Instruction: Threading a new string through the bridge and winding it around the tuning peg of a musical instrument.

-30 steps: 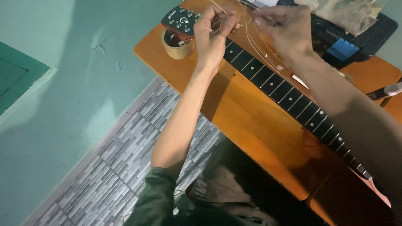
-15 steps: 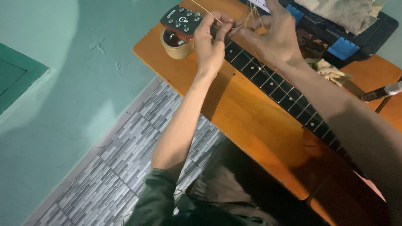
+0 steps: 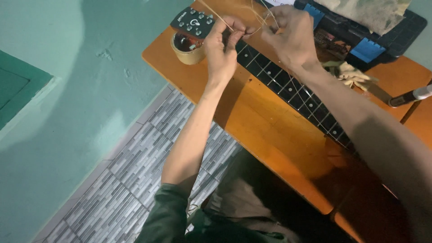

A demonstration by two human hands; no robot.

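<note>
A guitar neck (image 3: 288, 87) with a dark fretboard lies diagonally across an orange wooden table (image 3: 252, 121). Its black headstock (image 3: 194, 21) with silver tuner posts rests on a roll of tan tape (image 3: 188, 48) at the table's far left corner. My left hand (image 3: 222, 47) sits over the neck near the headstock, fingers pinched on a thin guitar string (image 3: 216, 15). Just to its right, my right hand (image 3: 292, 36) pinches the same thin strings above the fretboard.
A black and blue tool case (image 3: 364, 33) with a cloth on top stands at the table's far edge. A crumpled rag (image 3: 348, 72) and a tool with a pale handle (image 3: 411, 95) lie at the right. Teal wall and grey tiled floor (image 3: 135, 180) lie left of the table.
My right hand has moved left and up the neck toward the headstock, close beside the left hand. The view has shifted slightly, showing more of the tool case.
</note>
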